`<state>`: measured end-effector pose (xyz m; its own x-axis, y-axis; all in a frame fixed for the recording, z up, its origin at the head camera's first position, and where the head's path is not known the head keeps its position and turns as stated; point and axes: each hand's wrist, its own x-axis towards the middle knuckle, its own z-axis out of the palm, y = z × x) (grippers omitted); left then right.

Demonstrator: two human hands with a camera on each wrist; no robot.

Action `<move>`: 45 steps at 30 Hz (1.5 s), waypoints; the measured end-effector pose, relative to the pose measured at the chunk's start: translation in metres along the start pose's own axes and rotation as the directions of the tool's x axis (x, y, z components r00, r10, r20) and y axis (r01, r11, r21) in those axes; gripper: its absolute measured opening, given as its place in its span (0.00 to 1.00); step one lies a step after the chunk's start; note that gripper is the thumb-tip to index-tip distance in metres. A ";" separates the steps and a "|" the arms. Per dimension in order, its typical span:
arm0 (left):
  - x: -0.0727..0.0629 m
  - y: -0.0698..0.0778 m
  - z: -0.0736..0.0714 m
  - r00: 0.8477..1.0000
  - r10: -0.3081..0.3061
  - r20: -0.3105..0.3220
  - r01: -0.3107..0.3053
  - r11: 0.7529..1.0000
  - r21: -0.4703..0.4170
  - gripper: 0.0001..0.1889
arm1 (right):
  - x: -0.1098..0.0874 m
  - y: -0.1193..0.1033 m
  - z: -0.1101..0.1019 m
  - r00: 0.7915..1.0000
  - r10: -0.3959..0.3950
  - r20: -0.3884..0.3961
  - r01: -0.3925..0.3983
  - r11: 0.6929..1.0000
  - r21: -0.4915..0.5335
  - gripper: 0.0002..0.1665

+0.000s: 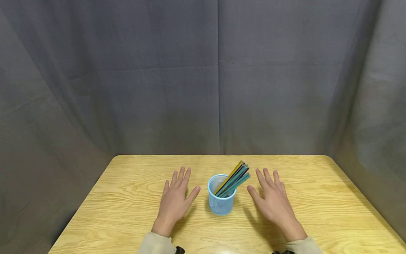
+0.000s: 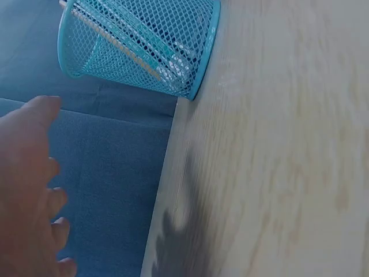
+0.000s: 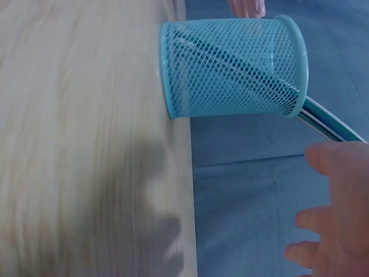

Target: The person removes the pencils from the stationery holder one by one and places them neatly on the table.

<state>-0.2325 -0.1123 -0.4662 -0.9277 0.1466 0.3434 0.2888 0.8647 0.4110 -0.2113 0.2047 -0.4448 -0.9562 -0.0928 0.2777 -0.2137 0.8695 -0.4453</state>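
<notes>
A light blue mesh pen cup (image 1: 221,205) stands upright on the table between both hands. Several pencils (image 1: 233,180) in yellow, dark and teal lean out over its right rim. To the left of the cup, my left hand (image 1: 175,201) hovers palm down over the wood, fingers spread and holding nothing. My right hand (image 1: 273,203) is held the same way on the other side, its thumb near the pencils' upper ends. Through the mesh in the left wrist view, the pencils' lower ends (image 2: 151,64) show near the cup's bottom.
The light wooden table (image 1: 120,197) has rounded far corners. Grey cloth curtains (image 1: 168,88) hang behind it and at both sides. Beige sleeves (image 1: 157,244) cover both forearms, and dark bands show at the wrists.
</notes>
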 end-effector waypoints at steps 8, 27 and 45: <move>0.002 0.003 0.002 1.000 0.015 -0.012 -0.017 0.990 -0.142 0.37 | 0.001 -0.004 -0.003 0.999 0.031 0.013 -0.033 0.986 0.164 0.43; 0.006 0.014 0.007 0.998 0.011 0.062 0.017 0.897 -0.442 0.38 | 0.001 -0.012 0.001 0.994 0.064 -0.085 -0.015 0.874 0.485 0.24; 0.011 0.020 0.019 0.983 0.137 0.125 0.001 0.668 -0.744 0.40 | 0.003 -0.019 0.003 0.992 0.125 0.007 -0.099 0.746 0.659 0.19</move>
<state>-0.2416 -0.0840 -0.4696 -0.9016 0.3224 0.2884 0.3678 0.2207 0.9033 -0.2103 0.1863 -0.4383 -0.9768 0.0135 0.2136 -0.1965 0.3379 -0.9204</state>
